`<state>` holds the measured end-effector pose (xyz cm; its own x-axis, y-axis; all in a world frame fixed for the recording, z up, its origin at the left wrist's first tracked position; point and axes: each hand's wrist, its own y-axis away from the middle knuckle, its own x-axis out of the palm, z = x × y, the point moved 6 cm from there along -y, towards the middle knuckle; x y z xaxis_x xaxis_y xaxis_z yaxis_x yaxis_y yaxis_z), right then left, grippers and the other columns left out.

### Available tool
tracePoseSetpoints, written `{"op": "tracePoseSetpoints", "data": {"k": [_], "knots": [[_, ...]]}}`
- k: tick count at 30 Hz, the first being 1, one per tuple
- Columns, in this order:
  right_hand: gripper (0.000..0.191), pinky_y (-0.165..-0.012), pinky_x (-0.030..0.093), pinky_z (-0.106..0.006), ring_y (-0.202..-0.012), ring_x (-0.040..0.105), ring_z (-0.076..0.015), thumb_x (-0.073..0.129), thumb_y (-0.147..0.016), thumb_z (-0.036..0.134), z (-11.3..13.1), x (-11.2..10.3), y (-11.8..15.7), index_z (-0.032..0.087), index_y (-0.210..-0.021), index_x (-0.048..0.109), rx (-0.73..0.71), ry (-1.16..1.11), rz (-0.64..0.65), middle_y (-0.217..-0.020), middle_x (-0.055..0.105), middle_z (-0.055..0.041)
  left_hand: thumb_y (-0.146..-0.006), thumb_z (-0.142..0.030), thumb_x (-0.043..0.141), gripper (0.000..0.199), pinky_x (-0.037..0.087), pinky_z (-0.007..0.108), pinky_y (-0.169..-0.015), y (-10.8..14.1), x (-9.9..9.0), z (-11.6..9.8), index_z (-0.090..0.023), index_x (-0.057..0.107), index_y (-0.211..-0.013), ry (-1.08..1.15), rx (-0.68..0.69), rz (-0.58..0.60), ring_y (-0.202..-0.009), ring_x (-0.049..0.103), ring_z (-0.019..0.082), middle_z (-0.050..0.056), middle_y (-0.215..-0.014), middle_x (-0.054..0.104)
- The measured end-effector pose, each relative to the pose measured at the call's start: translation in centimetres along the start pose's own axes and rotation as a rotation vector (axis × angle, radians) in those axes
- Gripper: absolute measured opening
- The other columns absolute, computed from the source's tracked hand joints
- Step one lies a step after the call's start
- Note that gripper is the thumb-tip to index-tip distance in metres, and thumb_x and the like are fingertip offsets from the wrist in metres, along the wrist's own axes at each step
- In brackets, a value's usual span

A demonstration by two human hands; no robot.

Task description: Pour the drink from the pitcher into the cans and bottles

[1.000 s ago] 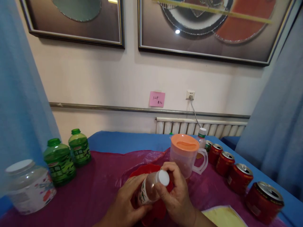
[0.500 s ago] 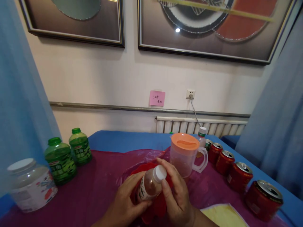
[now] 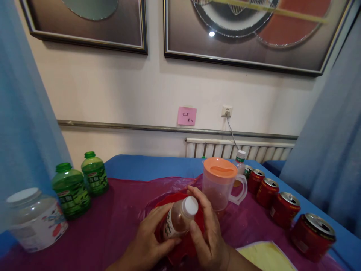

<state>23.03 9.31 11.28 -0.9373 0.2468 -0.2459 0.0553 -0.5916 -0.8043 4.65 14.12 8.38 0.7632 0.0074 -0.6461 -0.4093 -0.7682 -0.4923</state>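
Note:
A clear plastic bottle [image 3: 177, 218] with a white cap [image 3: 190, 206] and a printed label tilts over a red dish [image 3: 182, 250]. My left hand [image 3: 150, 235] is wrapped round the body of this bottle. On the other side, my right hand [image 3: 208, 231] curves beside the cap with its fingers and thumb apart. Its thumb tip lies just below the cap's edge; whether it touches the bottle I cannot tell. The cap sits on the bottle neck. Both hands partly cover the dish.
Right of my hands stands a clear pitcher [image 3: 216, 192] with an orange lid, near a yellow cloth [image 3: 265, 256]. Several red cans [image 3: 284, 209] line the right edge. At left are two green bottles [image 3: 72, 195] and a white-lidded jar [image 3: 36, 222]. Purple plastic sheeting [image 3: 118, 218] covers the table.
My right thumb has slid down from the cap's side, and the right fingers have loosened around it. The left hand's hold on the bottle looks the same.

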Motion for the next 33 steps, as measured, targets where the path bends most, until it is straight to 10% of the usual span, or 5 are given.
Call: {"op": "tracePoseSetpoints", "data": {"k": [20, 33], "knots": [[0.033, -0.089, 0.056, -0.035, -0.100, 0.066, -0.0211, 0.071, -0.091, 0.036, -1.6, 0.0, -0.4, 0.025, -0.120, 0.060, 0.180, -0.190, -0.211, -0.110, 0.066, -0.0050, -0.074, -0.037, 0.081, 0.065, 0.057, 0.044, -0.102, 0.0, 0.1, 0.2, -0.031, 0.061, -0.135, 0.016, -0.002, -0.022, -0.117, 0.070, 0.030, 0.008, -0.133, 0.071], [0.037, -0.102, 0.052, -0.042, -0.120, 0.061, -0.0256, 0.052, -0.103, 0.035, -0.6, -0.6, -0.1, 0.025, -0.139, 0.050, 0.054, -0.076, -0.191, -0.130, 0.061, -0.0113, -0.074, -0.035, 0.081, 0.063, 0.055, 0.046, -0.104, -0.2, -0.2, -0.9, -0.031, 0.062, -0.134, 0.083, -0.038, 0.001, -0.118, 0.069, 0.030, 0.008, -0.132, 0.071]]}}
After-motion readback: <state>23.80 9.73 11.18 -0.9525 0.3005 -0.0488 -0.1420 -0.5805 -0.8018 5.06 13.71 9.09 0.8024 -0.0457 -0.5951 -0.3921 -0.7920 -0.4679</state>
